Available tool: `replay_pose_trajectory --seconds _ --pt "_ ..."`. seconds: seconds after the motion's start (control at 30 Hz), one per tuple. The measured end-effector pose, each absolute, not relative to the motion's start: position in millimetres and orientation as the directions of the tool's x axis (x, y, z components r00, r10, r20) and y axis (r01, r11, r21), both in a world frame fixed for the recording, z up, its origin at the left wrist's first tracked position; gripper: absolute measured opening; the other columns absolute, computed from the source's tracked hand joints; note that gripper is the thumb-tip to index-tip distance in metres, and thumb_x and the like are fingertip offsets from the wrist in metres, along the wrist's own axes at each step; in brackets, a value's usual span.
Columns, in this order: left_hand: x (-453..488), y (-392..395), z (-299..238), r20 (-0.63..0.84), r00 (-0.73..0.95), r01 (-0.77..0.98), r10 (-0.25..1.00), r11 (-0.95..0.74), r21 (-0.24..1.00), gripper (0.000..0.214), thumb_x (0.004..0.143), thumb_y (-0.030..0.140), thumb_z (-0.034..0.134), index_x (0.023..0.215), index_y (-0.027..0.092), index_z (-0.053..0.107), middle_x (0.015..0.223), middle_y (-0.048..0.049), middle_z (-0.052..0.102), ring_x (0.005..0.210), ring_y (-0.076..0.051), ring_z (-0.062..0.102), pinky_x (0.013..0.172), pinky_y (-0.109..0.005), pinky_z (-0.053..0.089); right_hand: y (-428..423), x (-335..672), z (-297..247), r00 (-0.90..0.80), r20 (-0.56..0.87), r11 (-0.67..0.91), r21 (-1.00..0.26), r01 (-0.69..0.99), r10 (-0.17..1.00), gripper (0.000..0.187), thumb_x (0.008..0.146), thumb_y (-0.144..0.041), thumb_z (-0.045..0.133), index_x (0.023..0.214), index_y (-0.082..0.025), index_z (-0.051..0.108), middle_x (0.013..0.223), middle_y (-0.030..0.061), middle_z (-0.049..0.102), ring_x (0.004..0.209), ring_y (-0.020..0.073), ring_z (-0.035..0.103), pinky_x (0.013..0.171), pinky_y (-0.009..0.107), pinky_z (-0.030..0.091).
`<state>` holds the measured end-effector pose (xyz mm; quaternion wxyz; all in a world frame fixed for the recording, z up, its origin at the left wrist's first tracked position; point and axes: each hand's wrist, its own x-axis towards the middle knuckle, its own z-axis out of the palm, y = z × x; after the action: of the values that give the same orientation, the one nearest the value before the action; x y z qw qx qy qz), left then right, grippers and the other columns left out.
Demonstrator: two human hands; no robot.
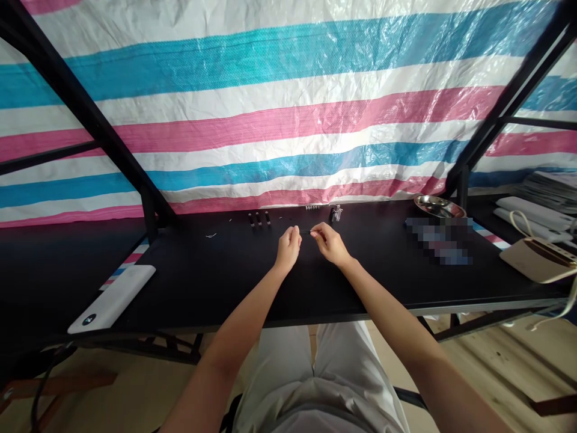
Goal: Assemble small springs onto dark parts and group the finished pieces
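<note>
My left hand (pixel 288 245) and my right hand (pixel 329 242) are close together over the middle of the black table (pixel 225 282). Both are closed in a pinch. Between them runs a thin dark piece (pixel 307 231) that is too small to name; the right fingertips pinch one end and the left fingers meet the other. Just behind the hands stand three small dark cylinders (pixel 259 219) in a row. A small spring-like metal part (pixel 312 207) and a small clear-and-dark part (pixel 335 213) lie near the far edge.
A metal dish (pixel 438 206) sits at the back right beside a black frame post (pixel 462 189). A white power bank (pixel 112 299) lies at the left front. A beige device with a cable (pixel 538 257) rests at the right. Striped tarp (pixel 288 120) hangs behind.
</note>
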<state>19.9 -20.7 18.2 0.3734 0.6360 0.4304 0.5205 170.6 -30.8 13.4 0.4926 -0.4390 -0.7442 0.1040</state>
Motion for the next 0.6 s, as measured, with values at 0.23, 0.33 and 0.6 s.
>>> replay_pose_trajectory --seconds 0.23,0.33,0.6 --pt "18.4 -18.6 14.8 0.34 0.081 0.159 0.937 -0.349 0.924 0.042 0.087 0.051 0.034 0.06 0.018 0.036 0.053 0.0047 0.039 0.041 -0.005 0.036 0.043 -0.019 0.03 -27.8 172.7 9.9 -0.132 0.605 0.564 -0.612 0.553 0.785 0.019 0.089 -0.034 0.042 0.096 -0.02 0.051 0.079 0.0027 0.055 0.061 0.0123 0.049 0.059 0.025 0.04" --pt "17.9 -17.7 14.2 0.343 0.075 0.163 0.936 -0.351 0.922 0.042 0.086 0.051 0.034 0.061 0.018 0.035 0.054 0.0047 0.04 0.042 -0.005 0.036 0.043 -0.019 0.03 -27.3 172.8 8.8 -0.147 0.593 0.564 -0.617 0.548 0.791 0.018 0.088 -0.034 0.043 0.096 -0.02 0.051 0.08 0.0024 0.055 0.061 0.012 0.049 0.059 0.025 0.041" --pt "17.7 -14.6 11.9 0.338 0.077 0.183 0.938 -0.346 0.92 0.04 0.085 0.052 0.037 0.062 0.019 0.035 0.054 0.0048 0.038 0.045 -0.006 0.034 0.044 -0.019 0.028 -25.8 176.4 8.4 -0.195 0.616 0.609 -0.584 0.536 0.763 0.023 0.087 -0.036 0.046 0.102 -0.021 0.055 0.087 0.0037 0.056 0.058 0.0104 0.048 0.059 0.025 0.044"
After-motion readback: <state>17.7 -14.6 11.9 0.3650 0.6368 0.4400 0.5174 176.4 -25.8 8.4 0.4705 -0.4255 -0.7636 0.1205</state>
